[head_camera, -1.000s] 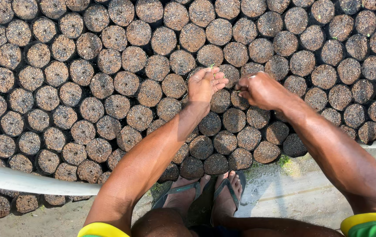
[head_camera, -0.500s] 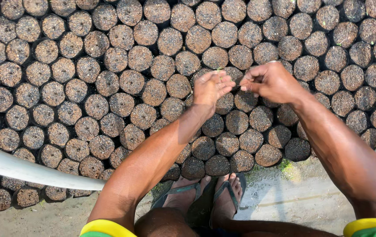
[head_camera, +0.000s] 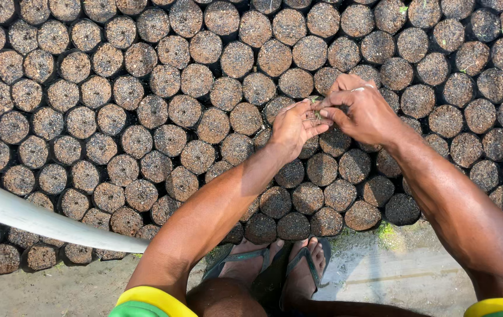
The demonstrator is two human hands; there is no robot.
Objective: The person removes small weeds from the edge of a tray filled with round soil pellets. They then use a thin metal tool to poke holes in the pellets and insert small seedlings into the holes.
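Observation:
A dense bed of round, soil-filled nursery bags fills most of the view below me. My left hand and my right hand meet over the bags right of centre, fingertips touching. Between the fingers of both hands sits a tiny green seedling with thin pale roots. Which hand carries its weight is hard to tell; both pinch at it. Both forearms reach in from the bottom edge.
A white pipe crosses the lower left over the bags and continues at the right edge. My feet in sandals stand on bare wet ground at the bed's front edge. Small green sprouts show in a few far bags.
Both hands have shifted slightly right and closer together, and the fingertips now pinch a small seedling between them. The view has drifted a little.

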